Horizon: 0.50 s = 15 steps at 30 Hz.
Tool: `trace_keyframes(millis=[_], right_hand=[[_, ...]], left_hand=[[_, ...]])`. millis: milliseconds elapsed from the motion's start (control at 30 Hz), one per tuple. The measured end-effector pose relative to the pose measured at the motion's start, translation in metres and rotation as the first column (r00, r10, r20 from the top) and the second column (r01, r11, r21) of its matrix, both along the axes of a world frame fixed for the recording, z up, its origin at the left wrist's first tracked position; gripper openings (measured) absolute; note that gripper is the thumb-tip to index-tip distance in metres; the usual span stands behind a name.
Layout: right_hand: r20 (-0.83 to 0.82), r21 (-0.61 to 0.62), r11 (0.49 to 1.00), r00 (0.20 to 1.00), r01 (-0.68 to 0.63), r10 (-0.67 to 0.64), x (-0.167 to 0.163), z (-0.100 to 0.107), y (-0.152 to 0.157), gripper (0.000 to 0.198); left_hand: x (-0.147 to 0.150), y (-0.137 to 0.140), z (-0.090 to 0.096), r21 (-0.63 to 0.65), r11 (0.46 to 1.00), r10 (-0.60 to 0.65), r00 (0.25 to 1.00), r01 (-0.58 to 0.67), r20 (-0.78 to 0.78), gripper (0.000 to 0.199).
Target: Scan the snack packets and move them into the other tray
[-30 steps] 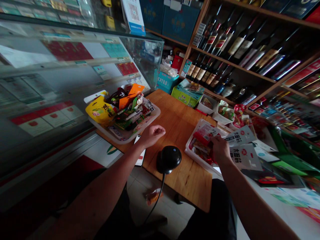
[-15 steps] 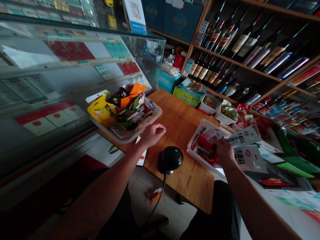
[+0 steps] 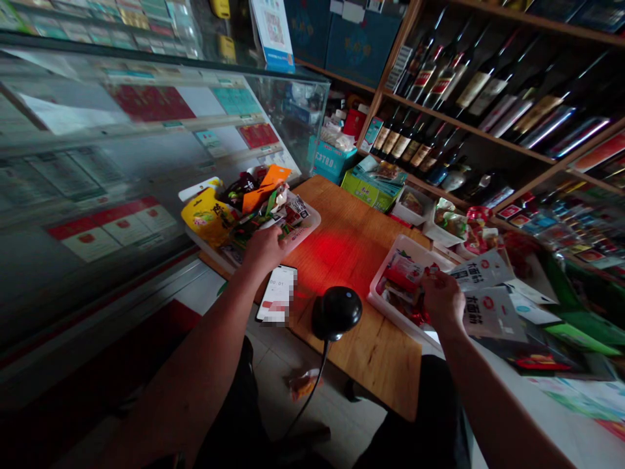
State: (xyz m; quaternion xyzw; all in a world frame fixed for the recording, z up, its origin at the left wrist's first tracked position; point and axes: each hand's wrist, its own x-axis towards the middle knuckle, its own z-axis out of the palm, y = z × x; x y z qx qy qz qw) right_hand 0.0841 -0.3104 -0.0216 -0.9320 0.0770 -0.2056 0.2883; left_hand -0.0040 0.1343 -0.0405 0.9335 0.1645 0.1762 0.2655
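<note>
My left hand point(image 3: 265, 249) is at the near right rim of the left plastic tub point(image 3: 312, 225), against the heaped snack packets point(image 3: 254, 225); most of its fingers are hidden. My right hand point(image 3: 443, 298) is closed over the right plastic tub point(image 3: 378, 286), its fingertips pinching a small red snack packet point(image 3: 431, 271). Other packets lie beneath it, among them a red one point(image 3: 404, 270). Between the tubs a black scanner point(image 3: 342, 307) stands on the wooden table point(image 3: 381, 352) and throws red light on the wood. A phone point(image 3: 277, 294) lies beside my left wrist.
A glass display case point(image 3: 146, 156) lines the left side. Wine bottles point(image 3: 469, 91) fill the shelves behind. Grey snack pouches point(image 3: 491, 311) lie right of the right tub. The scanner's cable point(image 3: 319, 365) hangs off the near table edge, above an orange packet point(image 3: 303, 384) on the floor.
My left hand has moved left and away from me, from over the table to the left tub's packets. The scanner's red glow now shows, and more of the phone is uncovered. My right hand stays at its tub.
</note>
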Motion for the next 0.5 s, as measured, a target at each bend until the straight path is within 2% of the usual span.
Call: trace_keyframes(millis=[100, 233, 367, 500], right_hand=[[0.042, 0.0, 1.0, 0.999, -0.013, 0.013, -0.017, 0.007, 0.004, 0.047], [0.035, 0.072, 0.993, 0.996, -0.089, 0.087, -0.054, 0.006, 0.011, 0.04], [-0.046, 0.175, 0.97, 0.982, -0.171, 0.182, -0.097, -0.005, 0.016, 0.042], [-0.127, 0.274, 0.955, 0.98, -0.114, 0.153, -0.135, -0.026, 0.01, 0.042]], left_hand=[[-0.002, 0.012, -0.008, -0.027, 1.0, -0.006, 0.993, 0.003, -0.115, 0.043], [-0.001, 0.016, -0.012, -0.017, 1.0, 0.004, 0.989, -0.006, -0.145, 0.054], [0.0, 0.011, -0.004, -0.099, 0.994, -0.053, 0.996, 0.046, -0.076, 0.054], [0.001, 0.008, 0.005, -0.211, 0.975, -0.086, 0.995, 0.072, -0.056, 0.059]])
